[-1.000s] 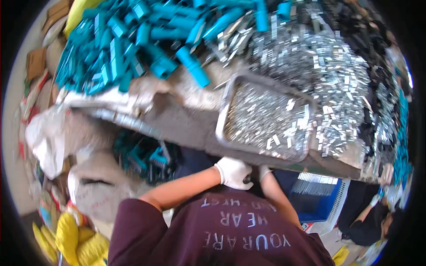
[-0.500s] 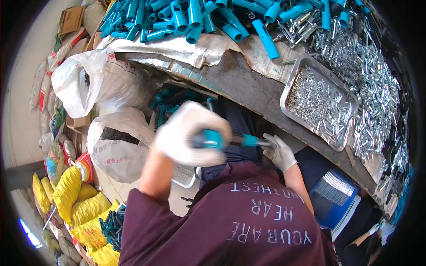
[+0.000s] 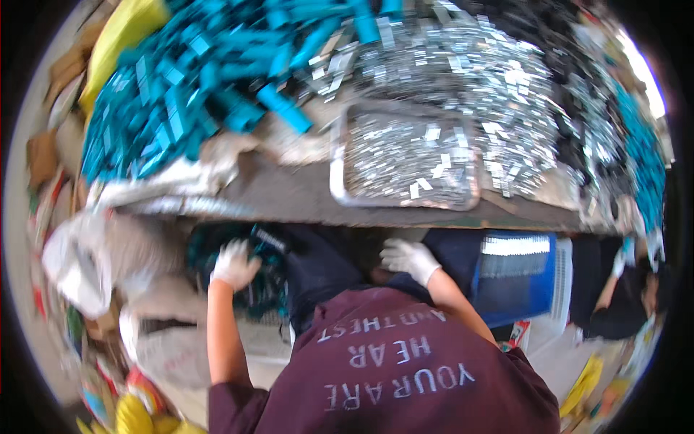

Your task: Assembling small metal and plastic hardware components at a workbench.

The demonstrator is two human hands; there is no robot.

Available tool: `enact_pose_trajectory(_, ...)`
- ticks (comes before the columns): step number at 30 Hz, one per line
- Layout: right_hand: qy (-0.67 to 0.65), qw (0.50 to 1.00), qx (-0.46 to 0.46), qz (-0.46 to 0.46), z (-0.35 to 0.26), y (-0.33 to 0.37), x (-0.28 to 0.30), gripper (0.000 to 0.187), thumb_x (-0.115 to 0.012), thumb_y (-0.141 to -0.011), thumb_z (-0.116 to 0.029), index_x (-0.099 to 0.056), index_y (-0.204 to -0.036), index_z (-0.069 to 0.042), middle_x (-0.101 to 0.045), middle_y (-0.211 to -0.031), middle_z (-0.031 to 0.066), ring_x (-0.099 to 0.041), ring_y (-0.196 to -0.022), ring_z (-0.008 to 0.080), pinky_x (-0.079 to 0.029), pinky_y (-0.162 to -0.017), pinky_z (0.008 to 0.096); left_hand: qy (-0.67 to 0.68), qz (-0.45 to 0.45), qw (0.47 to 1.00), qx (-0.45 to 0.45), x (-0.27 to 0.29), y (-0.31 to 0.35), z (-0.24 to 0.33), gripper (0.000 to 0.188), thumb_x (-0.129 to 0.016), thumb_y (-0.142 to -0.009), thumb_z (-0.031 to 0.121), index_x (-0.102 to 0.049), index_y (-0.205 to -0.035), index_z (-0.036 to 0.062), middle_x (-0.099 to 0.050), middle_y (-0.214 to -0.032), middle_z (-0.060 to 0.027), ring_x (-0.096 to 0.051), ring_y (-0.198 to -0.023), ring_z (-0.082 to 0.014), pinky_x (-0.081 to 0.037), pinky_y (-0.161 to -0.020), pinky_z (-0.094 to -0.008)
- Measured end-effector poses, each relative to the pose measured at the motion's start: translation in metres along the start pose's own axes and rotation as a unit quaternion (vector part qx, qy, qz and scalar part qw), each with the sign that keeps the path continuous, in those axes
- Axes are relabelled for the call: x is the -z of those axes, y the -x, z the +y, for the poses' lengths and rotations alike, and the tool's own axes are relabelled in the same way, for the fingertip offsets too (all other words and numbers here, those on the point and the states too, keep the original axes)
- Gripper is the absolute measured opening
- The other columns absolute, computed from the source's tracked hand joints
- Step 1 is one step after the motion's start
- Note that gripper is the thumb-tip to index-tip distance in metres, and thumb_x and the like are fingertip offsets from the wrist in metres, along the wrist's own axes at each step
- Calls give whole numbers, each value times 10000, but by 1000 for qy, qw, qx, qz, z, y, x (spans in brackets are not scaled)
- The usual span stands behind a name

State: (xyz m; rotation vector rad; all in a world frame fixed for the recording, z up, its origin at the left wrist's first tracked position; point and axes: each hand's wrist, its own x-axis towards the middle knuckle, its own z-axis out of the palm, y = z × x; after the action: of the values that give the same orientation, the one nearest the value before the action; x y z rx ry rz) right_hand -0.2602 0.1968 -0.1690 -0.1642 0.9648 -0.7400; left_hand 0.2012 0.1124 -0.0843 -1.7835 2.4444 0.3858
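Observation:
My left hand [image 3: 235, 265], in a white glove, is over a container of teal and dark parts [image 3: 264, 289] below the bench edge. Its fingers look apart, with nothing plainly between them. Just beyond its fingertips lies a dark tube-shaped piece with teal on it [image 3: 270, 239]. My right hand [image 3: 410, 260], also gloved in white, reaches out over my lap near the bench's underside. Its fingers are spread and it holds nothing I can see. Motion blurs the picture.
On the bench [image 3: 282, 189] are heaped teal tubes [image 3: 217, 72], a metal tray [image 3: 337, 170] of small silvery pieces, and loose metal parts [image 3: 506, 101]. White sacks [image 3: 144, 249] stand at the left. A blue bin [image 3: 506, 300] is at the right, and a co-worker's arm [image 3: 609, 289] shows beyond it.
The teal and black tube-shaped piece with a metal end has left my hands. My left hand moved left to the parts container; my right hand opened. The view swung right.

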Motion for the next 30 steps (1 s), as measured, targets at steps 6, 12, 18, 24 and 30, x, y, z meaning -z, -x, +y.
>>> enact_pose_trajectory(6, 388, 918, 63, -53, -97, 113, -61, 326, -535, -988, -235, -660, -1182, -5, -721, -1001, 122, -688, -847, 155, -543, -740, 282, 215, -123, 967, 67, 12, 10, 13, 357, -502, -950, 290, -629, -1108, -4, -664, -1043, -218, -620, -1007, -413, -478, -895, -432)
enact_pose_trajectory(12, 473, 761, 312, 316, -209, 157, -66, 323, -619, -898, -273, -689, -1088, -21, -732, -907, 107, -695, -769, 189, -545, -723, 339, 402, -152, 901, -67, 130, -40, 143, 250, -514, -900, 102, -667, -1041, -38, -694, -949, -104, -631, -888, -182, -491, -833, -317)
enact_pose_trajectory(18, 603, 484, 342, 533, -251, 115, -39, 312, -640, -865, -369, -708, -1032, -114, -707, -964, 141, -675, -919, 327, -540, -787, 441, 419, -74, 870, -250, 153, -70, 243, 195, -591, -852, 62, -690, -996, -23, -703, -937, -150, -674, -868, -236, -516, -820, -336)
enact_pose_trajectory(24, 572, 512, 307, 563, -277, 114, -50, 346, -652, -849, -426, -706, -996, -117, -700, -995, 153, -676, -934, 328, -530, -829, 434, 369, 90, 895, -234, 148, -78, 260, 113, -604, -864, 38, -687, -920, -15, -684, -833, -137, -655, -731, -243, -508, -713, -334)
enact_pose_trajectory(30, 541, 390, 315, 675, -323, 165, 40, 389, -610, -885, -344, -624, -1166, -75, -674, -1057, 195, -657, -988, 353, -522, -864, 452, 379, 419, 822, -71, 90, -124, 202, 155, -551, -926, 55, -651, -993, -43, -667, -867, -151, -629, -706, -224, -495, -649, -336)
